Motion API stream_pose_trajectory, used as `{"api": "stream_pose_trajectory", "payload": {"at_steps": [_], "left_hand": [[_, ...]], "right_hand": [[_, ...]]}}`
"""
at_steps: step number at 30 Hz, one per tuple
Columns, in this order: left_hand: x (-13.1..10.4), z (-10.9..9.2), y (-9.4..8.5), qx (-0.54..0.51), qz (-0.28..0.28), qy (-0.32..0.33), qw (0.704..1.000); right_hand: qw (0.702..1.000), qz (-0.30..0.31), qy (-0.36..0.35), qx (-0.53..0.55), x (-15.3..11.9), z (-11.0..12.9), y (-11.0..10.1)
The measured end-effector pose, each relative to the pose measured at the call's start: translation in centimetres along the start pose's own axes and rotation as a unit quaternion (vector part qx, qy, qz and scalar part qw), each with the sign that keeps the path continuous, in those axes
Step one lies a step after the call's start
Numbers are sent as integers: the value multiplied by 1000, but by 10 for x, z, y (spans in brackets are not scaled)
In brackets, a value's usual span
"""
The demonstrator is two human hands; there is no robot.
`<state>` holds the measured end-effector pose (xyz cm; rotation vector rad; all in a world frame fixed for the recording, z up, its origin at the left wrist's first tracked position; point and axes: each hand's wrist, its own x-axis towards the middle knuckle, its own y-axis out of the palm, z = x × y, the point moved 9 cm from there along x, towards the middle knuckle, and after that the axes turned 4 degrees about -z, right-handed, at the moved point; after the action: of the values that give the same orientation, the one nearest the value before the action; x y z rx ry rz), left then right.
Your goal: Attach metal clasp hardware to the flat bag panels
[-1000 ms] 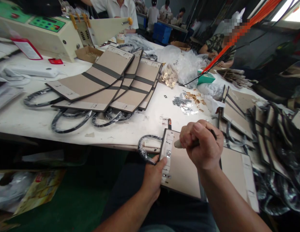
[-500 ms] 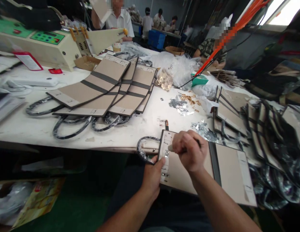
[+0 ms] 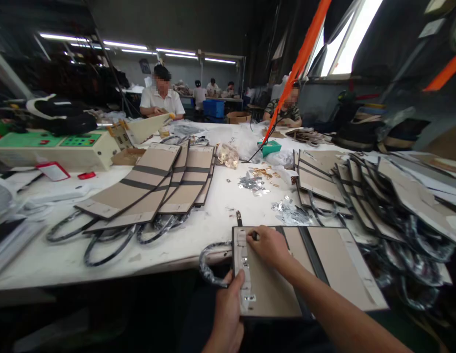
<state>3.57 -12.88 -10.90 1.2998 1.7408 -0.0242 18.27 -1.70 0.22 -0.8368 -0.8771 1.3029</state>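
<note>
A flat beige panel [image 3: 331, 250] with dark straps and a wrapped black handle [image 3: 206, 264] lies at the table's front edge. My left hand [image 3: 230, 306] grips its near left edge, thumb on top beside a whitish strip carrying small metal pieces [image 3: 244, 262]. Above the strip's far end, my right hand [image 3: 270, 245] is closed around a small dark-ended tool [image 3: 254, 236], mostly hidden by the fingers. A dark tab with a metal end [image 3: 239, 218] sticks out past the panel's far left corner.
Stacked panels lie left [image 3: 150, 171] and right [image 3: 319, 176]. Silver plates [image 3: 252, 182] and gold pieces [image 3: 265, 172] are scattered mid-table. A green-topped machine [image 3: 59, 147] stands at the left. An orange strand [image 3: 297, 63] hangs down; people sit beyond the table.
The view has tilted up, showing more of the room. My right hand has moved from near the strip's middle to its far end. My left hand still holds the panel's edge.
</note>
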Motion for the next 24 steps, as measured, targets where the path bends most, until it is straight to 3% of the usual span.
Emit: {"api": "stream_pose_trajectory", "payload": {"at_steps": [3,5,7,9,11,13,14,16,17,19,24], "left_hand": [[2,6,-11,36,3,5,999],[6,-1,-23,72,8,29,997],[8,-26,-44,114,-43,90,988],[0,-72,-64,187,-130,212,950],[-22,-127,-58,296,-194,387,851],[-41,-159,-16,426,-155,543,706],[-43,-161,12,494,-98,587,634],[-29,-143,57,617,25,590,520],[-18,-132,71,667,62,567,480],[3,-119,85,736,81,524,422],[13,-111,88,787,58,519,330]], "right_hand": [[999,-25,-11,-33,-3,9,9],[998,-25,-23,-44,-2,14,13],[998,-22,-22,-47,2,15,15],[999,-19,-20,-44,7,13,16],[999,-19,-21,-37,11,11,17],[999,-23,-22,-30,12,10,18],[999,-25,-20,-28,12,9,18],[999,-31,-18,-25,11,9,18],[999,-34,-18,-23,11,9,18],[999,-40,-18,-24,9,9,19],[998,-40,-34,-28,1,14,21]]}}
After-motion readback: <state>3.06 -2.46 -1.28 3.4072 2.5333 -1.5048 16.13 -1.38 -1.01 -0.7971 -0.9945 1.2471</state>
